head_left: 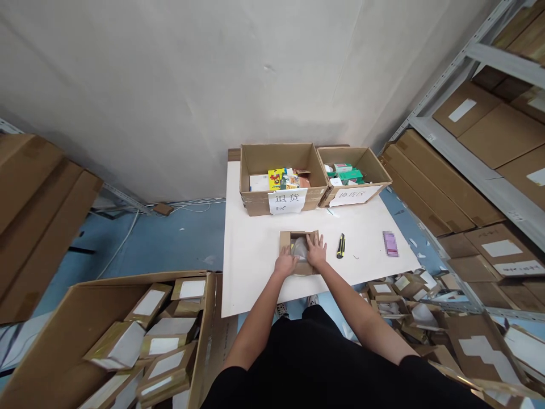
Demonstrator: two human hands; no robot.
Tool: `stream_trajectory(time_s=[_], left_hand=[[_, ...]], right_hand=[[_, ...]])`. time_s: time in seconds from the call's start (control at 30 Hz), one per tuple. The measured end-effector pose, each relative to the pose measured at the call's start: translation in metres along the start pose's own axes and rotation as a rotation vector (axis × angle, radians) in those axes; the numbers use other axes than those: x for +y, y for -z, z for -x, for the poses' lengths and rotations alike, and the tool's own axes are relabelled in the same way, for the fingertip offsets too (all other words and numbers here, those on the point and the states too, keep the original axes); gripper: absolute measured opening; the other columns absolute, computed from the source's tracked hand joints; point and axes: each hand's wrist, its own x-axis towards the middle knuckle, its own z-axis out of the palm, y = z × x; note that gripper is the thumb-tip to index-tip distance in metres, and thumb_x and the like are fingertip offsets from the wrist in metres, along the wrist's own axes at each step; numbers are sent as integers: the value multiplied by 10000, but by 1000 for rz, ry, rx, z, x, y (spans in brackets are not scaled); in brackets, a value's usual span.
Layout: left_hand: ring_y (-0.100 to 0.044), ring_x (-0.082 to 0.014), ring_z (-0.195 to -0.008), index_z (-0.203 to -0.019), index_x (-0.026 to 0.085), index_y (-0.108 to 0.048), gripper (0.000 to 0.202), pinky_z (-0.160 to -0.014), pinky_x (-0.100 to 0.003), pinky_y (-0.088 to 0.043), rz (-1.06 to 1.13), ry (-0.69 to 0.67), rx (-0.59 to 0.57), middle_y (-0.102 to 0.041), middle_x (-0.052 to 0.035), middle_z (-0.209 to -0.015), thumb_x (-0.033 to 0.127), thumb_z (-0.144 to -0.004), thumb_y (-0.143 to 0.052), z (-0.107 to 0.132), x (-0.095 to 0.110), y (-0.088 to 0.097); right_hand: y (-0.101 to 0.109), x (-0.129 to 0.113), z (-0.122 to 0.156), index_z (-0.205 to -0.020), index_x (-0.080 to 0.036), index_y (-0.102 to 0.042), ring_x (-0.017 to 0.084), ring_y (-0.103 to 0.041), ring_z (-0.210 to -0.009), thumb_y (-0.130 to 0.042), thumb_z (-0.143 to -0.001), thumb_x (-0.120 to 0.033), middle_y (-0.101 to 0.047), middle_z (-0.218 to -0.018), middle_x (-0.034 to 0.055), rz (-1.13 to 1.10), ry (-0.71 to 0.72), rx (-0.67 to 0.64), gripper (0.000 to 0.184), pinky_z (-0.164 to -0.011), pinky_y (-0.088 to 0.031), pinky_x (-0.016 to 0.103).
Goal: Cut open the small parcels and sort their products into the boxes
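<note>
Open cardboard carton (303,268): left hand (286,262) at left flap (284,240), pinch unclear; right hand (316,250) opposite, fingers spread; even outward pressure best exposes translucent packing (300,247).

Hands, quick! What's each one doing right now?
Left hand: on the left side of the small open cardboard box; grip can't be told.
Right hand: open, spread on the box's right side.

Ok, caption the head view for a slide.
Left hand and right hand on an open carton, cutter to its right on the white table.
</note>
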Motion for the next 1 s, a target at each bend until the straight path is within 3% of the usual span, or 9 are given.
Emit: stream_trajectory(time_s=[0.07, 0.17, 0.27, 0.37, 0.5, 0.63, 0.77, 0.9, 1.0], left_hand=[[-264, -283, -1605, -1077, 208, -810, 434, -1292, -424, -295, 57, -37, -19, -430, -39, -1677, 444, -1039, -448, 5, -7, 1], [-216, -284, -1621, -865, 223, -807, 330, -1299, -408, -280, 127, -115, -60, -414, -13, -1686, 475, -963, -617, 14, -17, -1], [-153, -343, -1631, -771, 211, -776, 301, -1309, -439, -259, 167, -153, -85, -346, -38, -1719, 504, -780, -843, 19, -21, -8], [-93, -385, -1635, -760, 192, -736, 370, -1317, -486, -230, 152, -180, -95, -234, -68, -1757, 434, -610, -972, 19, -18, -18], [-100, -395, -1632, -839, 192, -685, 470, -1306, -526, -242, 92, -149, -24, -178, -105, -1768, 316, -530, -1016, 18, -8, -33], [-148, -384, -1627, -1017, 201, -667, 558, -1285, -550, -268, 48, -117, 55, -231, -142, -1750, 227, -561, -987, 21, -1, -42], [-181, -383, -1620, -1209, 208, -626, 687, -1274, -563, -279, 19, -117, 79, -270, -145, -1738, 207, -603, -949, 26, -3, -41], [-163, -356, -1628, -1323, 219, -580, 803, -1291, -539, -260, 19, -95, 75, -266, -139, -1741, 176, -604, -935, 30, -16, -33], [-172, -355, -1626, -1364, 212, -561, 845, -1296, -535, -249, 20, -37, 77, -250, -152, -1743, 143, -605, -925, 34, -36, -20]], right_hand=[[2, -2, -10, -1699, -350, -196, 422, 43, -1624, -609, -872, -196, -7, -1789, 60, -16, -3, 17, 937, -1241, -115, 698], [4, -3, -28, -1699, -363, -188, 455, -2, -1614, -614, -871, -208, -4, -1790, 54, -38, -35, 1, 944, -1227, -177, 696], [2, 1, -45, -1698, -372, -178, 474, -70, -1603, -620, -880, -235, 22, -1789, 69, -80, -81, -48, 940, -1201, -214, 720], [-4, 10, -56, -1699, -390, -134, 461, -157, -1587, -639, -890, -282, 17, -1785, 97, -105, -106, -85, 960, -1185, -219, 741], [-4, 17, -65, -1693, -412, -144, 422, -302, -1535, -636, -920, -314, -96, -1770, 125, -87, -102, -105, 921, -1177, -273, 694], [4, 15, -69, -1696, -358, -194, 390, -439, -1464, -627, -902, -225, -165, -1746, 151, -49, -98, -158, 914, -1152, -392, 557], [3, 17, -66, -1703, -284, -197, 340, -518, -1427, -603, -857, -143, -208, -1737, 155, -100, -50, -161, 949, -1163, -425, 447], [-10, 15, -67, -1701, -162, -157, 272, -439, -1501, -547, -800, -114, -341, -1686, 157, -282, 99, -109, 984, -1214, -398, 404], [-21, -4, -76, -1694, -111, -158, 255, -367, -1547, -530, -752, -119, -375, -1675, 156, -397, 226, -121, 1012, -1265, -329, 428]])
